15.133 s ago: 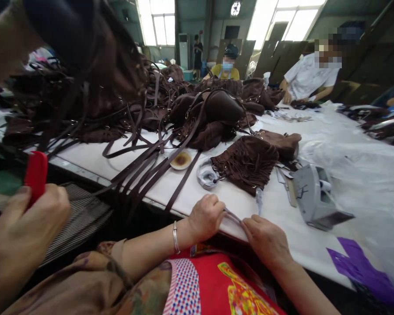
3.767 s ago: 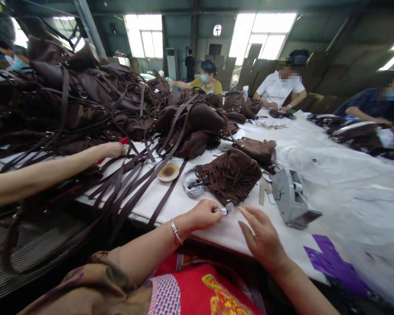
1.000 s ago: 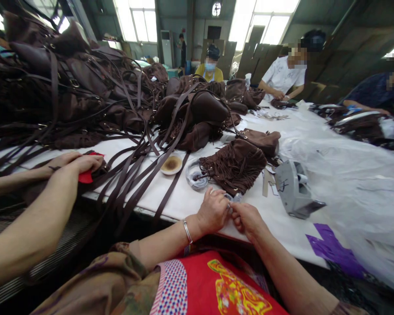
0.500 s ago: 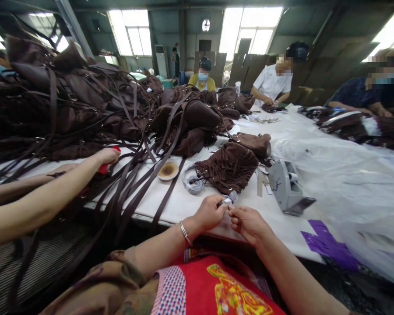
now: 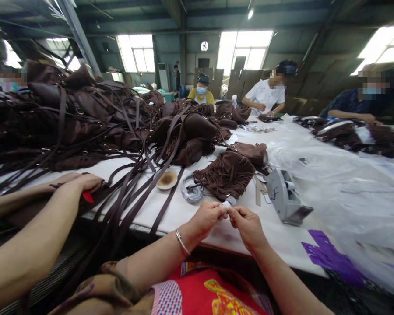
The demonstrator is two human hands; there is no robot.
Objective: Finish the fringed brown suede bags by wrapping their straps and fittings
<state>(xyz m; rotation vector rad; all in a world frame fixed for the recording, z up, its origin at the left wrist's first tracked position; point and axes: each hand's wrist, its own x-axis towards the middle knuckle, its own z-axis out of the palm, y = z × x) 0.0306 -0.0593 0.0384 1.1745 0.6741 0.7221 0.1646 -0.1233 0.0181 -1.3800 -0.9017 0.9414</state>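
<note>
My left hand (image 5: 208, 218), with a silver bangle at its wrist, pinches a small white wrapped piece (image 5: 227, 204) by the table's front edge. My right hand (image 5: 248, 223) meets it from the right, its thumb and fingers pressed together at the same piece; what exactly lies between them is too small to tell. Just beyond the hands lies a brown fringed bag (image 5: 229, 174). A coil of grey cord (image 5: 191, 189) rests at the bag's left side.
A grey tape dispenser (image 5: 287, 199) and purple tape (image 5: 331, 253) are on the right. Brown bags (image 5: 85, 118) are heaped at the left, straps hanging over the edge. A round dish (image 5: 166, 180) stands nearby. A co-worker's arms (image 5: 49, 218) reach in from the left.
The view has tilted up slightly. The co-worker's hand with the red item has moved left and down, joining the other hand. My hands remain together at the white piece.
</note>
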